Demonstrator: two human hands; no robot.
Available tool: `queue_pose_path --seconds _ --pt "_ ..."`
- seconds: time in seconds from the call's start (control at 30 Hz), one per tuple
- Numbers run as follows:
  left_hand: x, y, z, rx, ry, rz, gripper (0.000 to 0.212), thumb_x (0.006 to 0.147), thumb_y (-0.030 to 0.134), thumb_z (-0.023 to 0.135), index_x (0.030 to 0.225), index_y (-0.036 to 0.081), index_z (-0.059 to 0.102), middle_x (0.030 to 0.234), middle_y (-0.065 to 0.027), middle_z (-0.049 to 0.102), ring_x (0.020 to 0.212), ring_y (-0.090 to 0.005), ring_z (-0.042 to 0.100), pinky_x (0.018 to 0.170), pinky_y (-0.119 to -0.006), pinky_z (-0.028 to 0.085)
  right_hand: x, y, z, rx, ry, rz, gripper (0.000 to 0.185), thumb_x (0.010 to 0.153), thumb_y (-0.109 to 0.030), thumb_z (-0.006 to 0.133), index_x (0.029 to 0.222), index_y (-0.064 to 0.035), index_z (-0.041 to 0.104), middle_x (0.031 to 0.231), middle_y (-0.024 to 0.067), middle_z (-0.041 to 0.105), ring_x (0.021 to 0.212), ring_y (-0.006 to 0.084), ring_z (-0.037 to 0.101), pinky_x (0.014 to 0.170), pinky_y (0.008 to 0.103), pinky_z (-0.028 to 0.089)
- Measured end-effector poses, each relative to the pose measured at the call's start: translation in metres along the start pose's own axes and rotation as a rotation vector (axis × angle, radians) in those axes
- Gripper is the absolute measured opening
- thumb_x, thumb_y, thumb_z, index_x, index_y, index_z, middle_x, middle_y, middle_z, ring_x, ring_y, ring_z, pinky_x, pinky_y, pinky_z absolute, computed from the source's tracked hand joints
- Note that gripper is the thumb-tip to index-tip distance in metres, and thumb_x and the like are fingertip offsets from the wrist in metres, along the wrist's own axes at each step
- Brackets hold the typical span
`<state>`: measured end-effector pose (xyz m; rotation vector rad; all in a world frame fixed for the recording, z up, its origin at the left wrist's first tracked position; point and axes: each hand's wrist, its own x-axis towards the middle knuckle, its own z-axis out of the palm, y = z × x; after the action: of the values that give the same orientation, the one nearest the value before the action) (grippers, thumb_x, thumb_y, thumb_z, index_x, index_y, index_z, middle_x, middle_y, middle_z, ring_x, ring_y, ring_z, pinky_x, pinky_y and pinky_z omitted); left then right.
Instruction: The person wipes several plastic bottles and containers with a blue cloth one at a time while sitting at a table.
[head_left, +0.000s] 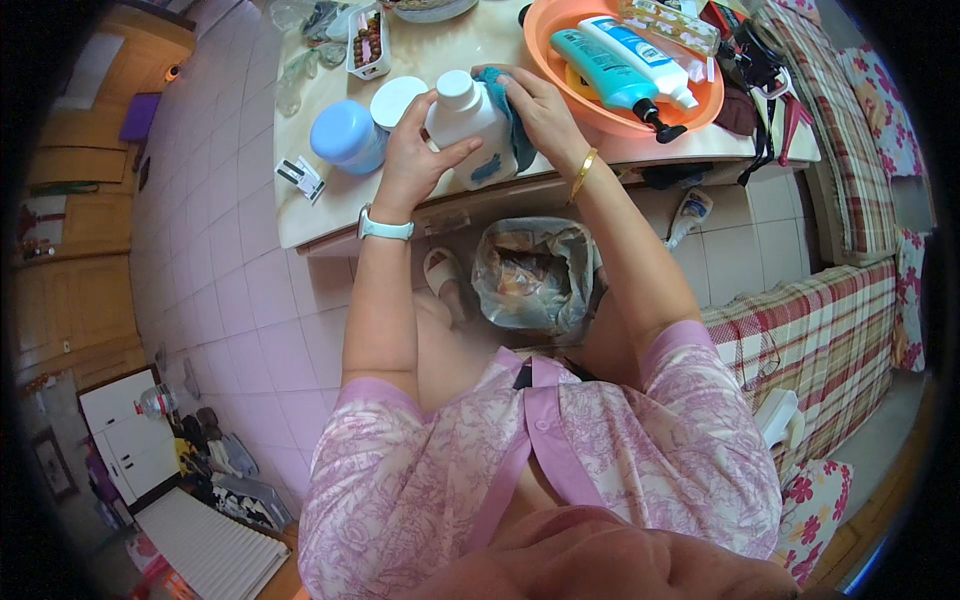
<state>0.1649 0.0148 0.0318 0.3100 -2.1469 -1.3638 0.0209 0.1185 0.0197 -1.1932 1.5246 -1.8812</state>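
Note:
A white plastic bottle (457, 124) with a white screw cap stands upright or nearly so at the table's near edge. My left hand (420, 154) grips its left side, thumb across the front. With my right hand (529, 105) I hold a teal cloth (514, 124) against the bottle's right side. Close to my left hand are a jar with a light blue lid (337, 131) and a round white lid or jar (399, 103). An orange plastic basin (551, 45) to the right holds a teal tube (604, 70), a white and blue tube (637, 60) and other packages.
A white box of brown beads (367, 45), plastic bags (296, 79) and small black-and-white items (300, 178) lie on the table (330, 214). Below its edge is a lined waste bin (536, 277). Straps and a black device (757, 45) lie at the right.

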Motion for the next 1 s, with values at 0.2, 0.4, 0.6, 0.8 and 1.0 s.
queue_pose_path --seconds 0.2,0.4,0.6,0.8,1.0 --pt "0.002 -0.001 0.002 0.011 0.018 0.006 0.059 0.064 0.019 0.077 0.112 0.000 0.048 0.098 -0.0074 0.056 0.089 -0.0165 0.055 0.077 -0.029 0.045 -0.023 -0.012 0.004 -0.505 0.152 -0.445 0.031 0.082 -0.013 0.052 0.113 -0.0068 0.053 0.109 0.0163 0.056 0.098 0.0324 0.053 0.085 0.0357 0.043" --pt "0.013 -0.013 -0.003 0.143 0.162 0.076 0.058 0.064 0.020 0.077 0.110 -0.001 0.050 0.098 -0.0126 0.058 0.089 -0.0199 0.055 0.077 -0.032 0.045 -0.044 0.006 -0.023 -0.923 -0.085 -0.005 0.019 0.079 -0.017 0.055 0.096 -0.0091 0.058 0.094 0.0127 0.059 0.085 0.0314 0.056 0.071 0.0413 0.046" --pt "0.012 -0.003 0.011 0.389 0.376 0.067 0.060 0.065 0.025 0.076 0.111 -0.003 0.049 0.102 -0.0156 0.055 0.093 -0.0272 0.055 0.080 -0.036 0.044 -0.030 -0.009 -0.030 -0.897 0.303 -0.034 0.034 0.068 -0.023 0.069 0.094 -0.0074 0.054 0.094 0.0140 0.053 0.084 0.0321 0.055 0.073 0.0397 0.046" --pt "0.011 -0.003 0.012 0.281 0.400 0.145 0.061 0.070 0.026 0.072 0.116 -0.003 0.045 0.110 -0.0181 0.052 0.097 -0.0285 0.053 0.085 -0.036 0.042 -0.016 0.014 -0.014 -0.303 0.308 0.090 0.043 0.067 -0.025 0.070 0.099 -0.0008 0.057 0.097 0.0177 0.055 0.089 0.0290 0.055 0.080 0.0354 0.044" --pt "0.014 0.011 0.017 0.232 0.242 0.141 0.054 0.072 0.019 0.070 0.116 -0.001 0.046 0.105 -0.0150 0.056 0.095 -0.0243 0.055 0.084 -0.033 0.042 0.004 -0.005 0.014 -0.338 0.277 -0.475 0.037 0.079 -0.022 0.059 0.112 -0.0051 0.054 0.116 0.0150 0.052 0.102 0.0274 0.053 0.088 0.0322 0.040"
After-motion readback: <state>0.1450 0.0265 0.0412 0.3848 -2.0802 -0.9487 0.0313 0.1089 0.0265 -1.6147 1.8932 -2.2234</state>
